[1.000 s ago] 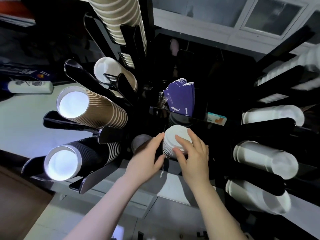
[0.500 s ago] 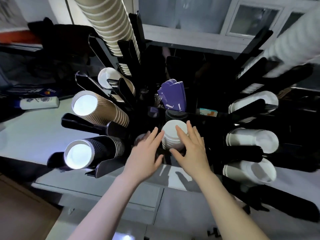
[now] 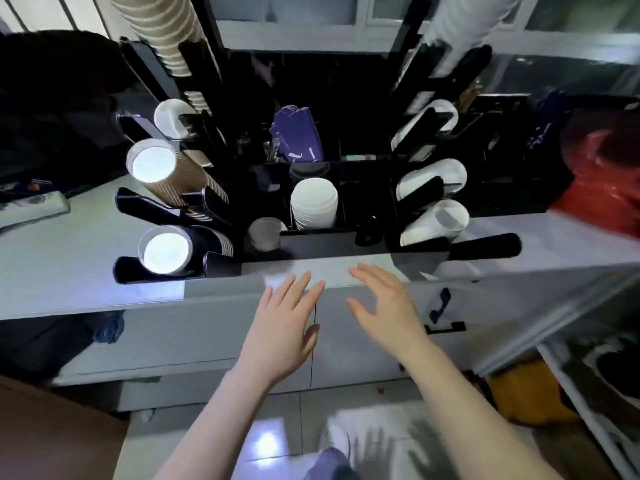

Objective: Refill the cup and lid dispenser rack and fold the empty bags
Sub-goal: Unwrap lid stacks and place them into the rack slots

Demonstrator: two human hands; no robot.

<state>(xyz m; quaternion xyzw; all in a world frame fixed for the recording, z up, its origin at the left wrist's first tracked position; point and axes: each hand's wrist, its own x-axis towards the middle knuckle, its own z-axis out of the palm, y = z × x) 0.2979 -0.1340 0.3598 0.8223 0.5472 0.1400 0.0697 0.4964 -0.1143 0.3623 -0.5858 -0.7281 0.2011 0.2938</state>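
We cannot see the top of the rack: its upper tubes run out of frame, the tall brown cup stack at upper left is cut off, and a white stack at upper right is blurred. The rack's middle is dark, so the small items behind the purple sleeves are hard to make out, and a dark lid pile just behind the white lids shows only as an edge. Those white lids stand stacked in the rack's centre compartment, with a clear lid stack just beside them to the left. On the left, brown cups and black cups lie in tilted holders with their mouths toward us; on the right, white cup stacks lie between black arms. Our left hand and right hand hang in front of the counter, near its edge, both with fingers spread and straight, holding nothing and apart from the rack. No bags are plain to us; a red, blurred shape at the right edge cannot be told. Below the counter are grey cabinet doors with a black handle, and a yellow thing low right, partly hidden by an open door.
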